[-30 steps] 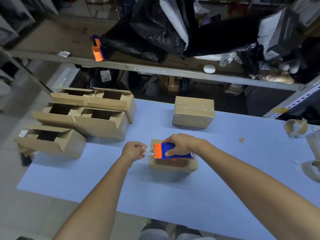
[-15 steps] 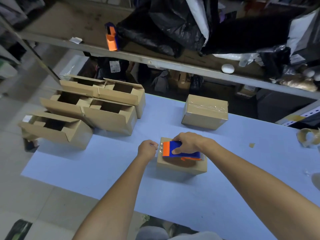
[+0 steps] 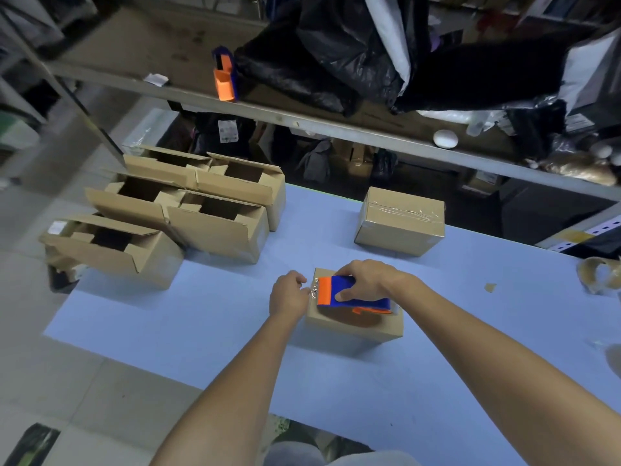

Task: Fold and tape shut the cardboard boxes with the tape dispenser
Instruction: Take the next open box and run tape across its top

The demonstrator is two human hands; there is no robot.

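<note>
Two hands at box (image 3: 353, 326): right hand (image 3: 364, 279) gripping dispenser (image 3: 342, 292) on top, left hand (image 3: 289, 294) pinching tape (image 3: 314, 290) at left edge. Press end flat; pull straight.

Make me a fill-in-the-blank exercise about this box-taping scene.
1. The right hand grips the tape dispenser on top of a small cardboard ____.
2. The left hand pinches the tape at that box's ____ edge.
3. A second dispenser stands on the ____ above the table.

Missing words: box; left; shelf.
</note>
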